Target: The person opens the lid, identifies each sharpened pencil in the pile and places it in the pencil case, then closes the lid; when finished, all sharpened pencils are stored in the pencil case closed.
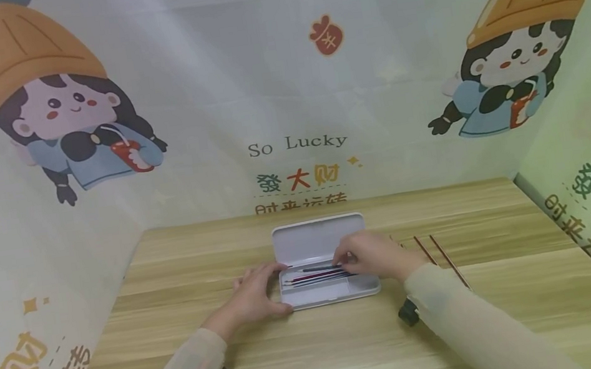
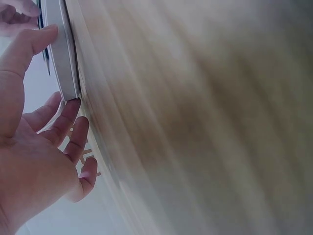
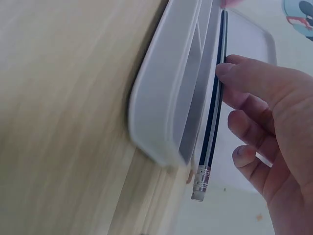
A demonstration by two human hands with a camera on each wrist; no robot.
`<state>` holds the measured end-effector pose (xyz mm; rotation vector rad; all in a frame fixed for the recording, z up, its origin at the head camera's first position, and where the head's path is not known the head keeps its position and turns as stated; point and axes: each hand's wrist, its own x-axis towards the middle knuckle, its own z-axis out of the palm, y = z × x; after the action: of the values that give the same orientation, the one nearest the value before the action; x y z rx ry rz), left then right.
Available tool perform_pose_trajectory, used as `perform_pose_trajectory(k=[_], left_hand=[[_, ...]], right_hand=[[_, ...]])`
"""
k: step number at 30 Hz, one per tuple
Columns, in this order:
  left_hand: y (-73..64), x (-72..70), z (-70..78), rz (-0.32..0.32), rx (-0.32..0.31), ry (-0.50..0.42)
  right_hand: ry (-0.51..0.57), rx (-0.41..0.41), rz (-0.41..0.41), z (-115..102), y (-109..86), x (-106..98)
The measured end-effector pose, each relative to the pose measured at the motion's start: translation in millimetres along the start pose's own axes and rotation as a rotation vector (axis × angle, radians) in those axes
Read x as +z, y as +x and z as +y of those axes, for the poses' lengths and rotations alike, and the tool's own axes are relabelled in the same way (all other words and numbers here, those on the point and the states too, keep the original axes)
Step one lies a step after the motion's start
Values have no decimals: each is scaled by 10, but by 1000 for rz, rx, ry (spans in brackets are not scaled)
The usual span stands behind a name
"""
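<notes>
A white pencil case (image 1: pixel 364 294) lies with its lid (image 1: pixel 317 239) raised at the back. My left hand (image 1: pixel 254 294) grips its left end, thumb at the front corner and fingertips at the end and back. My right hand (image 1: pixel 364 253) pinches a dark striped pencil (image 3: pixel 213 117) between thumb and forefinger above the case. The pencil's metal band and eraser (image 3: pixel 200 182) point toward the right end in the right wrist view. Several pencils (image 1: pixel 314 279) lie lengthwise in the case, their right ends partly hidden by my right hand.
On the wooden table (image 1: pixel 320 357), two reddish-brown pencils (image 1: pixel 450 260) lie to the right of the case, partly behind my right sleeve (image 1: pixel 460 306). A printed cloth (image 1: pixel 192 98) hangs behind the table and along both sides.
</notes>
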<state>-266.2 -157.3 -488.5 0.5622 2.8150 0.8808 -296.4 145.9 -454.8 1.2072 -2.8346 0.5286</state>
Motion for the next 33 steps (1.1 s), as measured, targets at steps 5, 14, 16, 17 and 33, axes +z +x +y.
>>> perform_pose_trajectory(k=[5, 14, 16, 17, 33], left_hand=[[4, -1, -5, 0, 1, 3], [8, -2, 9, -3, 3, 11], [7, -5, 7, -3, 0, 8], [7, -6, 5, -4, -2, 8], [-7, -1, 7, 2, 0, 20]], right_hand=[[-27, -51, -18, -37, 168, 75], [-76, -69, 9, -31, 258, 204], [-79, -64, 9, -30, 268, 221], [-76, -61, 9, -29, 274, 226], [74, 58, 61, -17, 14, 147]])
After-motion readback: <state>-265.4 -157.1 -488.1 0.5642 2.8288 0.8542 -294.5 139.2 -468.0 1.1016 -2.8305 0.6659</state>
